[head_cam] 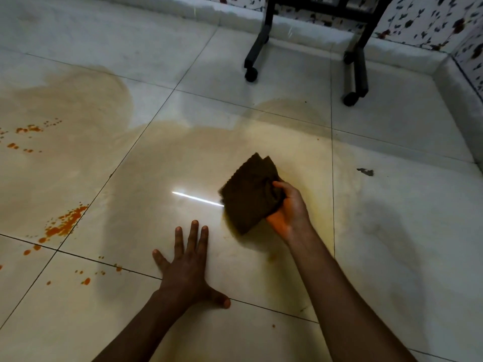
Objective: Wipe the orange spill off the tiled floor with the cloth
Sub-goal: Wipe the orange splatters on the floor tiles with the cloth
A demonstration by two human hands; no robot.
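Observation:
My right hand [288,207] grips a folded dark brown cloth [249,194], pressed on the pale tiled floor [392,218] at the middle of the view. A faint yellowish smear surrounds the cloth. My left hand [187,267] lies flat on the tiles with its fingers spread, holding nothing, below and left of the cloth. Orange spill drops [62,226] sit at the left near a tile joint. More orange spots [26,130] lie at the far left, and small ones [86,280] are close to my left hand.
A black frame on castor wheels [251,74] stands at the back, with a second wheeled leg [351,97] to its right. A wall with flowered paper and a pale skirting [454,82] closes the right side. A small dark scrap [366,172] lies right of the cloth.

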